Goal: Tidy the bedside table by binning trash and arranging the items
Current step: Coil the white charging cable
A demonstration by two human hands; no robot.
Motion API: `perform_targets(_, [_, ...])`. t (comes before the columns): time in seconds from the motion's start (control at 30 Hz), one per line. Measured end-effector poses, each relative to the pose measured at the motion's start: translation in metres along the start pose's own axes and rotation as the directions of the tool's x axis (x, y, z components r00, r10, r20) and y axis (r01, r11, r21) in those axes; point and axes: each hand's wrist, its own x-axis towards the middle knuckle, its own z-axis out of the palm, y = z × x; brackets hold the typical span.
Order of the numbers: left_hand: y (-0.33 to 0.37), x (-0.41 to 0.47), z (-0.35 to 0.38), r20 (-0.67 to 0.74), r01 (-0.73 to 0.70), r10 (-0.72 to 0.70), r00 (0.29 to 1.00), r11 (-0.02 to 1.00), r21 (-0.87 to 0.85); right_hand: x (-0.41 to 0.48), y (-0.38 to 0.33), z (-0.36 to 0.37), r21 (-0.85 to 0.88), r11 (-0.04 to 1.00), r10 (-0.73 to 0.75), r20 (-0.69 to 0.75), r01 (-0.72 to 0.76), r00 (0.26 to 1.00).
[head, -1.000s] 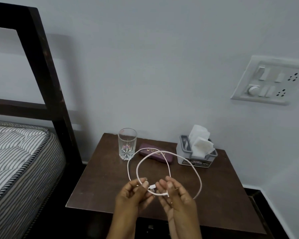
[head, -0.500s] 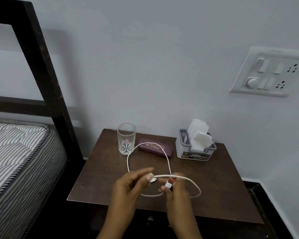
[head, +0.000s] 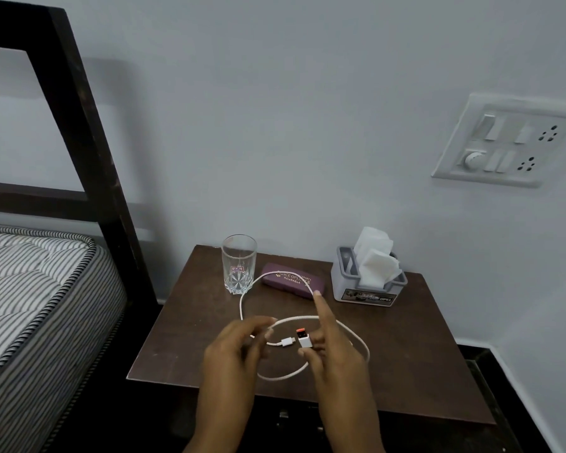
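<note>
Here, the white cable [head: 285,376] hangs in loose loops over the bench [head: 422,354], its far loop passing just beside the glass [head: 238,264] and across the spectacle case [head: 291,282], with the tissue box [head: 366,289] to the right. The left hand [head: 239,351] pinches it near the small connector. The right hand [head: 334,358] grips its orange-tipped USB plug [head: 303,338] with the index finger straight out. To coil it well, I judge, gather the loops to one even size, bring both ends into one hand, and avoid tugging the far loop against the glass.
</note>
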Motion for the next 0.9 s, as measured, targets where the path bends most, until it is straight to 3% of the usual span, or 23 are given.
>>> perform_targets(0.17, [0.0,0.001,-0.002,0.053,-0.114,0.108,0.993,0.983,0.14,0.001,0.007,0.008,-0.065,0.995,-0.075,-0.071,0.071,0.995])
perform_targets(0.33, [0.001,0.001,-0.003,0.011,-0.151,0.151,0.988,0.979,0.135,0.004,0.006,0.014,-0.365,0.922,-0.21,-0.186,0.13,0.96])
perform_targets(0.47, [0.001,0.001,-0.002,0.004,-0.18,0.182,0.983,0.97,0.165,0.003,-0.001,0.009,-0.189,0.981,0.026,-0.081,-0.041,0.996])
perform_targets(0.57, [0.003,0.0,0.0,-0.014,-0.188,0.193,0.981,0.969,0.159,0.001,-0.005,0.007,-0.058,0.992,0.102,-0.17,-0.114,0.98])
perform_targets(0.63, [0.004,0.0,0.001,-0.041,-0.125,0.128,0.991,0.989,0.082,-0.001,-0.008,0.004,-0.087,0.986,0.126,-0.176,-0.143,0.976])
perform_targets(0.7, [0.005,0.0,0.003,-0.049,-0.047,0.046,0.998,0.999,-0.015,-0.003,-0.014,0.0,-0.268,0.951,0.103,-0.191,-0.153,0.976])
perform_targets(0.77, [0.006,0.001,0.005,-0.059,-0.023,0.02,0.998,0.998,-0.053,-0.002,-0.014,-0.003,-0.402,0.911,-0.011,-0.241,-0.09,0.97])
perform_targets(0.83, [0.008,0.002,0.005,-0.078,-0.022,0.016,0.997,0.997,-0.069,-0.002,-0.014,-0.003,-0.409,0.911,-0.08,-0.277,-0.042,0.958])
perform_targets(0.9, [0.009,0.002,0.006,-0.089,-0.001,-0.009,0.996,0.993,-0.116,-0.002,-0.013,-0.003,-0.306,0.951,-0.051,-0.272,-0.036,0.961])
